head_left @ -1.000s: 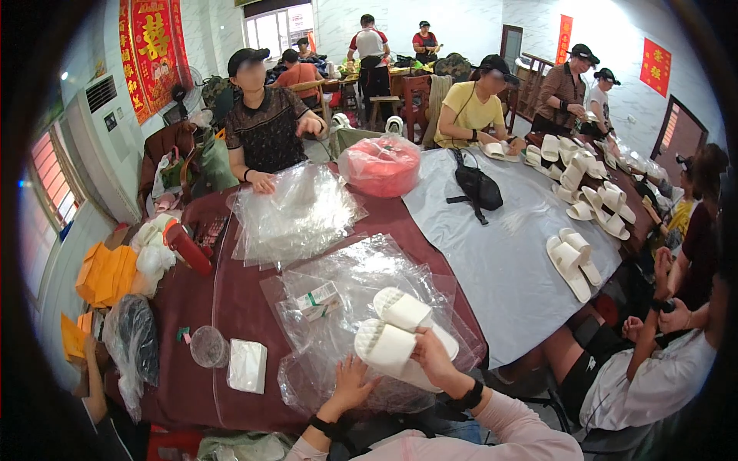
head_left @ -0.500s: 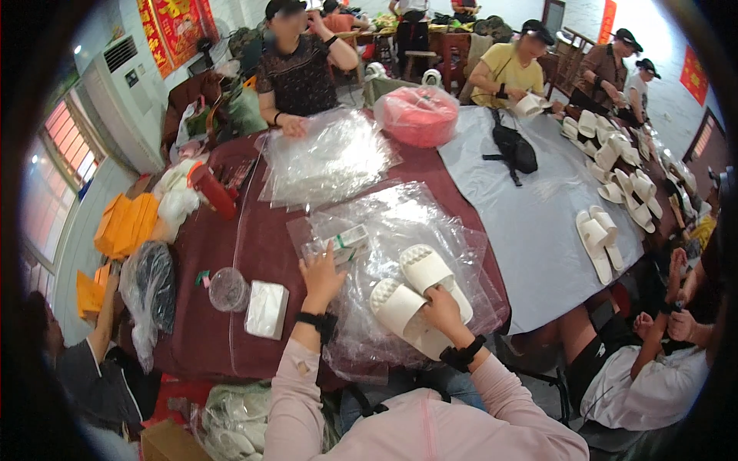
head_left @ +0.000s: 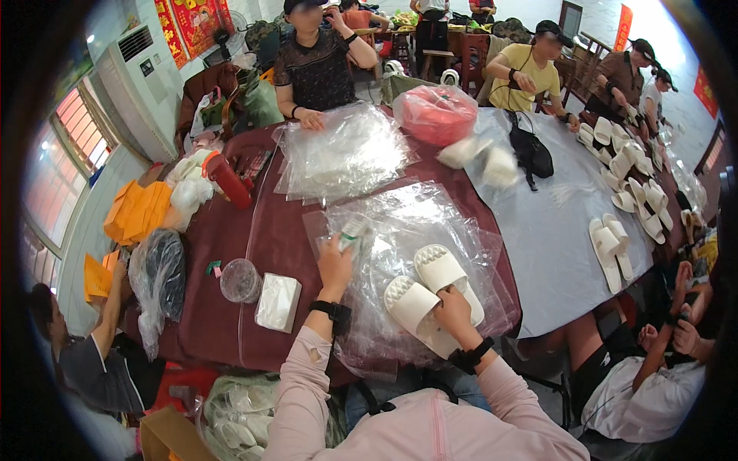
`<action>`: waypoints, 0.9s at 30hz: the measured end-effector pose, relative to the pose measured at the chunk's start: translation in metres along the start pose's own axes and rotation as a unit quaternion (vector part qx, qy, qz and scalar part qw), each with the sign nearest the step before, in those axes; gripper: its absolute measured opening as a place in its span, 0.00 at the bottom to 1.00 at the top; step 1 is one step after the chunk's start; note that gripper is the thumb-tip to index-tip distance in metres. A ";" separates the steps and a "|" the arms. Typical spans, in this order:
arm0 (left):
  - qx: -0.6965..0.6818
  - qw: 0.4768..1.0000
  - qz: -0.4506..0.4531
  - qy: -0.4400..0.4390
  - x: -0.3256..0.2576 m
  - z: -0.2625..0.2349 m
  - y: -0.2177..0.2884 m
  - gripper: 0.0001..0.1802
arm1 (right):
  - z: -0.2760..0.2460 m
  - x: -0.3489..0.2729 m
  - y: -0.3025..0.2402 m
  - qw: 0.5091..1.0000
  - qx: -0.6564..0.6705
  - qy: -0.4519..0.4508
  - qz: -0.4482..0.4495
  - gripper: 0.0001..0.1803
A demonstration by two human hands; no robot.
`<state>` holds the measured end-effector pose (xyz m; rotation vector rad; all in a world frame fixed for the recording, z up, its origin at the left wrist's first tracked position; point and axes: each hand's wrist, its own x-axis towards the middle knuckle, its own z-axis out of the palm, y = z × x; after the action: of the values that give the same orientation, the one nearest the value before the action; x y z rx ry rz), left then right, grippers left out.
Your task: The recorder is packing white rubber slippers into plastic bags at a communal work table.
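A pair of white slippers [head_left: 413,304] lies on a stack of clear plastic bags [head_left: 377,207] right in front of me. My right hand [head_left: 453,311] is closed around the inner sides of both slippers near the straps. Farther left, my left hand [head_left: 335,267] grips a small white and green box [head_left: 353,232] above the bags. The box is smeared by motion, and my fingers cover its near end.
On my left stand a clear round tub [head_left: 241,281], a white block-shaped pack [head_left: 277,303] and a red flask [head_left: 227,180]. Blurred white slippers [head_left: 501,167] are by a black bag [head_left: 532,151]. A co-worker's hand [head_left: 310,118] rests on another bag stack [head_left: 346,150].
My left hand has closed round the small box and lifted it. Two blurred white slippers have appeared near the red bundle, and the co-worker in yellow has moved an arm. The view has shifted slightly.
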<state>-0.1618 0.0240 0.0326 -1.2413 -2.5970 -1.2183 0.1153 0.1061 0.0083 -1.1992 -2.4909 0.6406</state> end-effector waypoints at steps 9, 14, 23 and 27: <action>0.005 0.996 -0.068 0.065 0.016 -0.013 -0.023 0.17 | -0.003 0.001 0.000 1.000 0.005 -0.016 0.021 0.13; 0.029 0.996 -0.043 0.072 0.026 -0.006 -0.036 0.18 | -0.002 0.001 0.000 1.000 0.020 0.005 -0.003 0.11; 0.218 0.969 0.044 0.110 -0.010 -0.007 0.019 0.21 | -0.002 0.004 -0.006 0.998 0.042 -0.008 0.038 0.10; 0.072 0.964 0.222 -0.126 -0.085 -0.012 0.026 0.09 | -0.015 -0.004 -0.006 0.995 0.088 -0.003 0.043 0.11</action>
<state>-0.0897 -0.0299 0.0301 -1.9113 -2.3050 -0.8209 0.1200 0.1037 0.0238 -1.2452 -2.3413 0.8676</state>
